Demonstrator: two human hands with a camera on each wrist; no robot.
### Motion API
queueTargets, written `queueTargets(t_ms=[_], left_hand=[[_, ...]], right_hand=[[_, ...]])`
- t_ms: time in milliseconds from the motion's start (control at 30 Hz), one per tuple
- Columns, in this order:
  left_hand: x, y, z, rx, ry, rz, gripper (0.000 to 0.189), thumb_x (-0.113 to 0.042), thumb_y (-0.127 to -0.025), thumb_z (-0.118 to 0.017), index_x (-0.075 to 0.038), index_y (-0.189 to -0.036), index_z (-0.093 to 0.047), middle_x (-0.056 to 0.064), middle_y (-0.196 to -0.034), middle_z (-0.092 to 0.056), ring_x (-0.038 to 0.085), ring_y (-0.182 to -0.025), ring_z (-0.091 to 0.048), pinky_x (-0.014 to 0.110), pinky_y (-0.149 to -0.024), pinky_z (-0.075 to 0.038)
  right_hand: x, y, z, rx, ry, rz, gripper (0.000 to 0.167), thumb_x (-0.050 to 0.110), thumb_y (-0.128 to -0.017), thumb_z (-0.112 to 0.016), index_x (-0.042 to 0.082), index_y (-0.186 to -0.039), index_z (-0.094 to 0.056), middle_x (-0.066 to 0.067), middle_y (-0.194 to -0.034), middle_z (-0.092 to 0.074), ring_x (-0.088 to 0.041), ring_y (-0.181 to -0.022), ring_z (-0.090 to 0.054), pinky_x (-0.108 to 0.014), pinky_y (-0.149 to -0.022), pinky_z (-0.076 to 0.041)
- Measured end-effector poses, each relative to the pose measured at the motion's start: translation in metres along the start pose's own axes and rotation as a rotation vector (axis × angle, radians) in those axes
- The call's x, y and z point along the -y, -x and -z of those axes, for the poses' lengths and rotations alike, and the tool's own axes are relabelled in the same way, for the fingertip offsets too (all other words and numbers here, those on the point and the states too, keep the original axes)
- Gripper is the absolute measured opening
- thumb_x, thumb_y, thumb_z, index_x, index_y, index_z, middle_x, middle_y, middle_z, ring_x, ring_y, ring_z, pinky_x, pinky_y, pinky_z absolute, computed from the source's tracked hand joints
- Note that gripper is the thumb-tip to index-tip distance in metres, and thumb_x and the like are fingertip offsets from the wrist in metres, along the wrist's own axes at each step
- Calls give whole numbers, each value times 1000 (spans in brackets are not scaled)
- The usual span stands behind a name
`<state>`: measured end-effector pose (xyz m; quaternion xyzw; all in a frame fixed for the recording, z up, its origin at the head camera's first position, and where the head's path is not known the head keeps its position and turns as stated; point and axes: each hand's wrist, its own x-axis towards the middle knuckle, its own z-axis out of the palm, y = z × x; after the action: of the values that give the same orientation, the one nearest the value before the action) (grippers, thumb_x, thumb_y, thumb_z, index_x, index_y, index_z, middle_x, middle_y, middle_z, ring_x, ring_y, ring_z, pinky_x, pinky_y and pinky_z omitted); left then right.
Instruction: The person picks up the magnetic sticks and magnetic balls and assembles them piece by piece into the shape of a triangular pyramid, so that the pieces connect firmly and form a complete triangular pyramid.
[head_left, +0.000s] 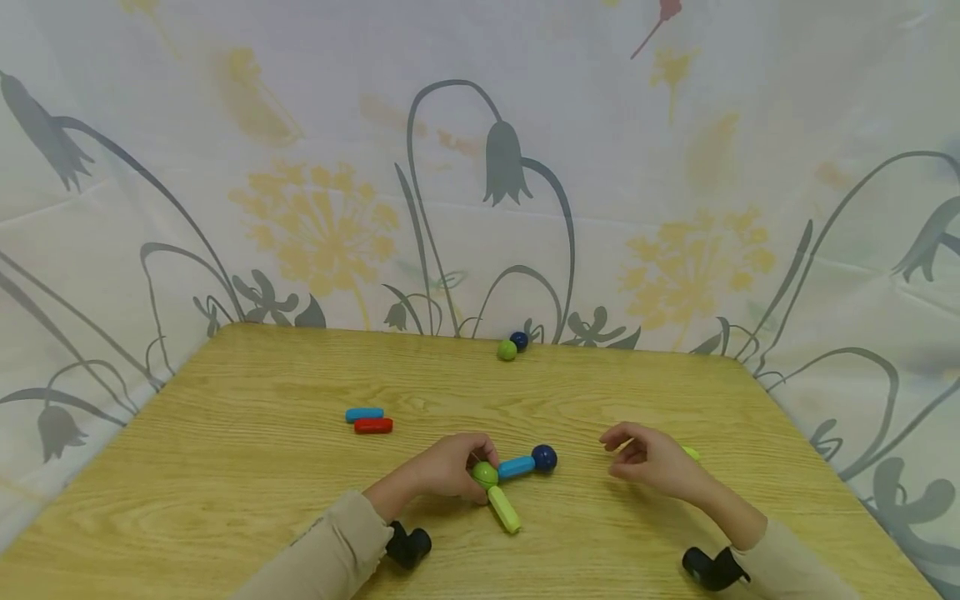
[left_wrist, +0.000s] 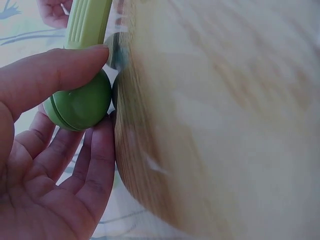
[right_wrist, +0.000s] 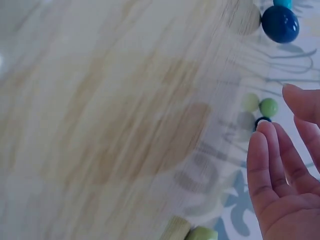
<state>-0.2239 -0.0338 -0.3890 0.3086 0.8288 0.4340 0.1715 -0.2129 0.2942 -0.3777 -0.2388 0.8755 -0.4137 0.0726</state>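
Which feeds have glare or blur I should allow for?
Head: fairly even light, no strong glare on the tabletop; left wrist: pale reflections wash out the blurred wood grain, while the held green ball looks reasonably sharp; right wrist: hazy, streaked surface, mirroring the far green ball as a paler double.

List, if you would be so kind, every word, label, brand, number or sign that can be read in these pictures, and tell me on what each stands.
None: no text can be read in any view.
The thin dark mark on the left sleeve is too small to tell whether it is lettering.
The backdrop shows printed plants, and the green ball in the left hand no readable lettering.
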Motion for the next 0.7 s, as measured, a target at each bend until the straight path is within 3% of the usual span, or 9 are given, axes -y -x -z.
queueTargets(t_ms=[300, 700], left_hand=[[-1, 0, 0, -5, -4, 5, 33, 4, -69, -77, -9, -92, -57, -3, -91, -56, 16, -86, -53, 29, -72, -45], [-3, 1, 0, -2, 8, 17, 33, 4, -69, -77, -8, -92, -57, -2, -91, -56, 16, -84, -53, 30, -71, -44]], right_hand=[[-9, 16, 13, -28, 2, -38, 37, 10, -86, -67, -8, -116, -53, -22, -108, -54, -16, -85, -59, -27, -69, -51], [-18, 36, 27, -147, 63, -96, 36, 9, -85, -68, -7, -114, -55, -24, -109, -55, -10, -81, -59, -28, -65, -52]])
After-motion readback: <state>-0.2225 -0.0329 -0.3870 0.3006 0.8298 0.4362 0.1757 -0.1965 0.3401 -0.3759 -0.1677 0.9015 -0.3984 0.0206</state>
